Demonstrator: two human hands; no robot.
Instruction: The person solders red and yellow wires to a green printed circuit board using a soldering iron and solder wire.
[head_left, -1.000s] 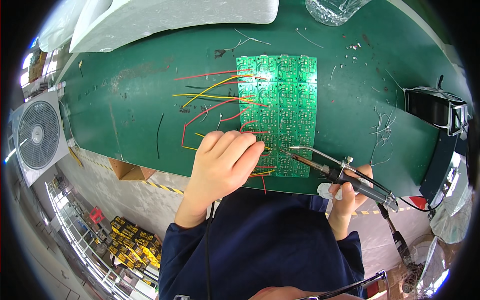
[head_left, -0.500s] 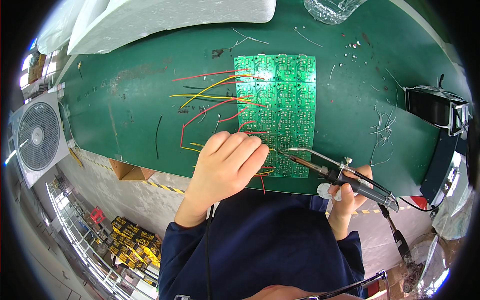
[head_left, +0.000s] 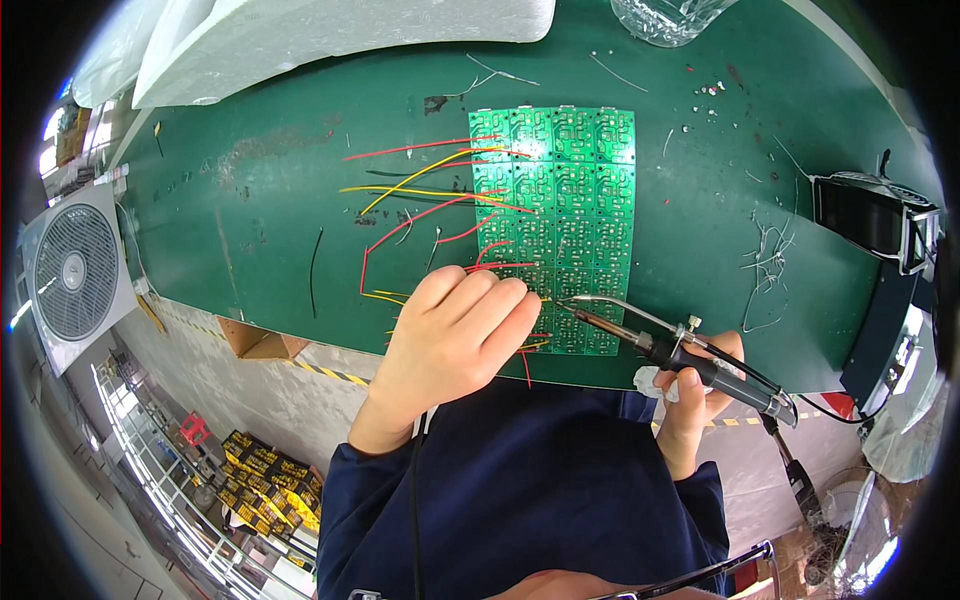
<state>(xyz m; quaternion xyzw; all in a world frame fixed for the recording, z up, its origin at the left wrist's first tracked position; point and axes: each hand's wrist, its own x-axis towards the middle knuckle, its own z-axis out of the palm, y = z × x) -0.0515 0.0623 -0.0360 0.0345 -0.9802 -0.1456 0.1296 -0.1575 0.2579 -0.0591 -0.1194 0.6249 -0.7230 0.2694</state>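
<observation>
A panel of green circuit boards (head_left: 595, 215) lies on the green worktable, joined in a grid. My right hand (head_left: 705, 385) grips a soldering iron (head_left: 690, 362) with a thin metal feed tube (head_left: 620, 303) fixed alongside it. The iron's tip and the tube's end meet over the lower middle of the panel. Just left of that tip, my left hand (head_left: 455, 330) is closed in a pinch over the panel; a short yellow wire end shows at its fingertips, the rest hidden by the hand. Red wires (head_left: 415, 223) and yellow wires (head_left: 400, 193) extend leftward from the panel.
White foam (head_left: 340, 45) stands along the far left edge, a clear plastic container (head_left: 668, 20) at the far side. Solder scraps (head_left: 768, 255) lie right of the panel, near a black stand-like device (head_left: 865, 215). A fan (head_left: 75, 260) stands beyond the table's left end.
Both hands hold nearly the same pose. My left fingers have shifted slightly to the right, and the iron's tip sits marginally further left over the panel.
</observation>
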